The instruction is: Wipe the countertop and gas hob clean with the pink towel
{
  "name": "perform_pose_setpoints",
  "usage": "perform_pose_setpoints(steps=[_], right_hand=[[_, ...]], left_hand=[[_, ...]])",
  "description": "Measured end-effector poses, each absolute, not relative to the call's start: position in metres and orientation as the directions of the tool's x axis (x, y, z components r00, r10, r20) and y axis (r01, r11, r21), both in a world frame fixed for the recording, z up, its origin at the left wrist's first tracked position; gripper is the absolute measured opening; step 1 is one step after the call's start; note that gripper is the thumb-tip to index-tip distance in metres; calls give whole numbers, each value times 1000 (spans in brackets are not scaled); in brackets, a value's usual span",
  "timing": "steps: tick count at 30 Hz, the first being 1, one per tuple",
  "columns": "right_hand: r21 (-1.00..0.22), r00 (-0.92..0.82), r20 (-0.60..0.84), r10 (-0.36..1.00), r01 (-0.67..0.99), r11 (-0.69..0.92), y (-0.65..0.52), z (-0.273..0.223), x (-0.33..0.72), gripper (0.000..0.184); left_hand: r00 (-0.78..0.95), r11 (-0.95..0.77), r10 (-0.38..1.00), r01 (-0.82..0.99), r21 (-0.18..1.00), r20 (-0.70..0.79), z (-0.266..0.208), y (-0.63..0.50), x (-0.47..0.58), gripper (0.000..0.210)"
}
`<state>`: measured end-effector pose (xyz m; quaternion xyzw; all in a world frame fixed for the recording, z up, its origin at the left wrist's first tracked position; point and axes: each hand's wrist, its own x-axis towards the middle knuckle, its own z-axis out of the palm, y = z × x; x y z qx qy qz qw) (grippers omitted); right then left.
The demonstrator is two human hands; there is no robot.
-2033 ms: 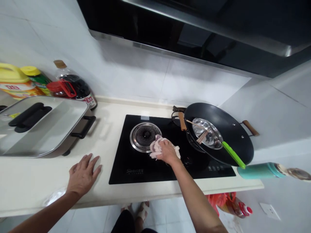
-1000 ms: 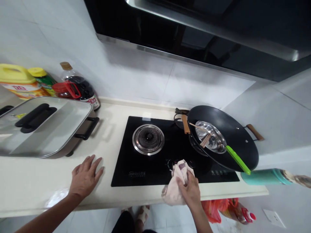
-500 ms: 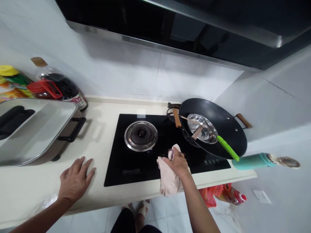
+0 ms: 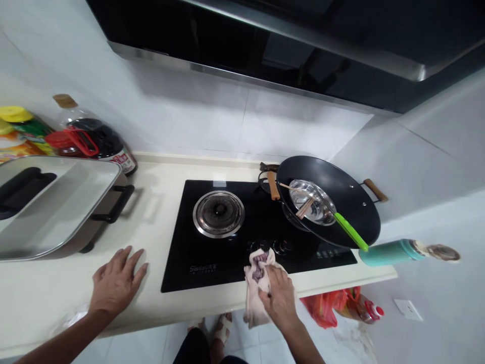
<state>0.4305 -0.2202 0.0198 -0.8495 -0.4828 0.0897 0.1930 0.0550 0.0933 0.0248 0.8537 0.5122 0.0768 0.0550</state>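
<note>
My right hand has its fingers closed on a pale pink cloth at the front edge of the black cooktop. The cloth has a purplish patch and droops over the counter's edge. Just beyond it are two control knobs. My left hand rests flat on the cream counter left of the cooktop, fingers spread, holding nothing. A round burner shows on the cooktop's left side. On its right side stands a black wok with wooden handles.
Inside the wok are a metal bowl, wooden chopsticks and a green-handled utensil. A teal bottle stands at the right. To the left sit an electric pan and several bottles. A range hood hangs above.
My right hand has drawn the cloth back toward the counter's front edge, uncovering the control knobs. My left hand stays in place on the counter. The view has shifted slightly.
</note>
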Motion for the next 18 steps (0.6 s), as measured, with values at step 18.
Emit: perform_pose_setpoints(steps=[18], right_hand=[[-475, 738, -17, 675, 588, -655, -162, 44, 615, 58]], left_hand=[[448, -452, 892, 877, 162, 59, 22, 93, 54, 70]])
